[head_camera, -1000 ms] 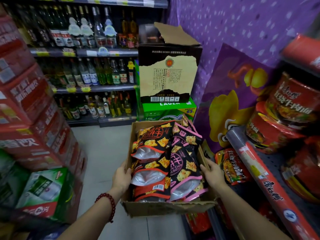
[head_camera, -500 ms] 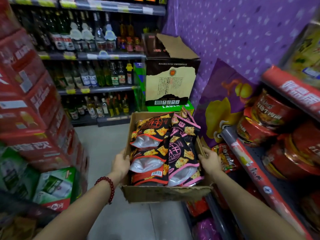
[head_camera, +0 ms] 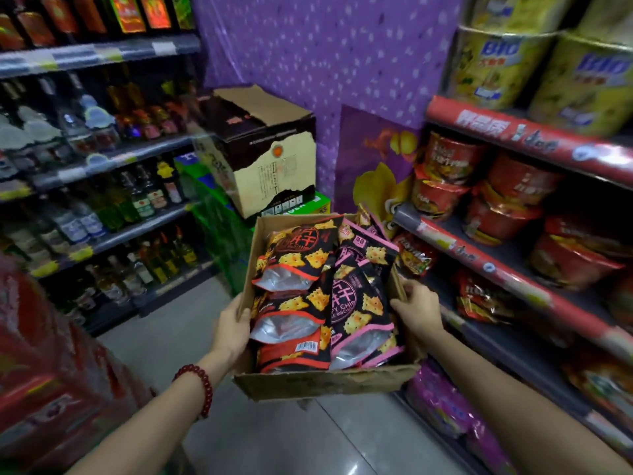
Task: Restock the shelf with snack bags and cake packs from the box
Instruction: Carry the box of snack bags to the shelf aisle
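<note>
The shelf (head_camera: 507,272) of red noodle bowls (head_camera: 503,207) runs just off your right hand's (head_camera: 419,311) knuckles. Between your palms sits the open cardboard box (head_camera: 325,380), carried above the floor. Your left hand (head_camera: 231,329) clamps its left wall, fingers hooked over the rim; your right-hand fingers wrap the right wall. Snack bags (head_camera: 322,293) lie stacked inside, touching your left fingertips. A red bead bracelet (head_camera: 200,385) circles your left wrist.

The bottles (head_camera: 102,200) on the left shelving are smeared beyond reading. The cardboard box (head_camera: 325,380) hides the left hand's (head_camera: 231,332) fingers and lower snack bags (head_camera: 291,303). The picture's edge crops the yellow tubs (head_camera: 548,63) top right.
</note>
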The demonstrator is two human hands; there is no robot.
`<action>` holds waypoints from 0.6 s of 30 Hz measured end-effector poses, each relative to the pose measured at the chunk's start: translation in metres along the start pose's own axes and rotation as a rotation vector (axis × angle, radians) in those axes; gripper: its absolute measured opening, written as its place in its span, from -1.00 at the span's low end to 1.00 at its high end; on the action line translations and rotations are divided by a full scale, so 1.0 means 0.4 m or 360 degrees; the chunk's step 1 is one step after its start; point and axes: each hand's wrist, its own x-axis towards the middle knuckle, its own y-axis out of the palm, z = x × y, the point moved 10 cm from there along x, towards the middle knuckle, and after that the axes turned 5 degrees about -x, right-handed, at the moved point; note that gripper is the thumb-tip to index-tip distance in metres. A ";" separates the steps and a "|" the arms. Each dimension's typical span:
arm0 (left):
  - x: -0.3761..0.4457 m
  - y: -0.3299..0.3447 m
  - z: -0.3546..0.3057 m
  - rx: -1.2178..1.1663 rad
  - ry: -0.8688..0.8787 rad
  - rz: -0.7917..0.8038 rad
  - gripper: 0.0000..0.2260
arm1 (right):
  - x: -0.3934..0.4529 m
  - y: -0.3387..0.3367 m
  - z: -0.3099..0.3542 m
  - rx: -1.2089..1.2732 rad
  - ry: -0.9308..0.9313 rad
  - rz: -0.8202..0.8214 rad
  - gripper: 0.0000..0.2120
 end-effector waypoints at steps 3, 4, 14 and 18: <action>-0.019 0.031 -0.021 -0.0003 0.0074 0.0099 -0.69 | -0.049 -0.033 -0.055 -0.0016 0.0137 -0.0094 -0.58; -0.028 0.045 -0.025 -0.0002 0.0093 0.0145 -0.68 | -0.067 -0.041 -0.076 -0.0014 0.0182 -0.0107 -0.63; -0.130 0.219 -0.021 0.0159 0.0286 0.0501 -0.62 | -0.330 -0.093 -0.325 0.0136 0.0593 -0.0388 -0.80; -0.149 0.315 -0.001 0.0296 0.0317 0.0649 -0.62 | -0.431 -0.113 -0.425 0.0227 0.0733 -0.0507 -0.83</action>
